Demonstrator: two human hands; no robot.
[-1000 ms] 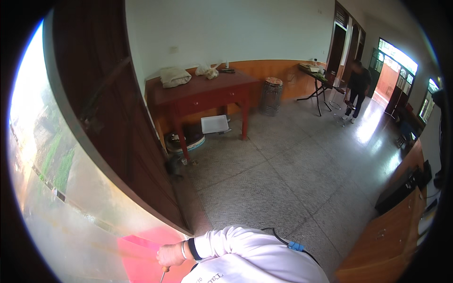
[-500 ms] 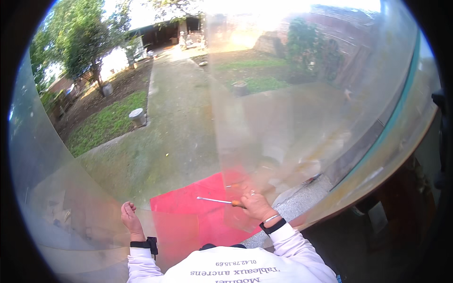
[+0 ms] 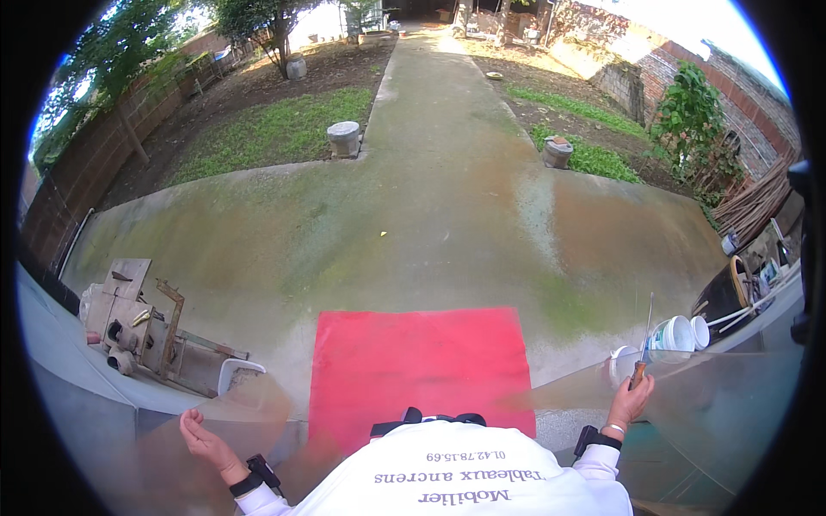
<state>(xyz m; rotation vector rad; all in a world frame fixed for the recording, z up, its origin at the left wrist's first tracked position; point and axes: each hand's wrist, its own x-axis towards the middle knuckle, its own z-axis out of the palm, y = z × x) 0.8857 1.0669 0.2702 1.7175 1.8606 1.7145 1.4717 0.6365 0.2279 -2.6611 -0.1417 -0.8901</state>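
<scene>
My right hand (image 3: 631, 402) is wrapped round a screwdriver (image 3: 637, 373) with an orange-brown handle, its thin metal shaft pointing up. Close by that hand, a translucent plastic curtain strip (image 3: 714, 413) spreads to the right. On the left side, my left hand (image 3: 208, 443) has its fingers curled together; what they hold, if anything, is hidden. Another see-through curtain strip (image 3: 172, 464) lies against or beside this hand. Between the hands, below and ahead of me, a red mat (image 3: 420, 361) lies on the ground.
A concrete path (image 3: 443, 146) runs away between planted beds. At left stand a metal-and-wood machine (image 3: 142, 322) and a white tub (image 3: 237, 375). White buckets (image 3: 671, 335) and a dark barrel (image 3: 724, 288) are at right. Stone posts (image 3: 343, 139) edge the beds.
The curtain strips that covered much of the view now hang low at both sides. My hands are farther apart, and the screwdriver has swung from pointing left to pointing up.
</scene>
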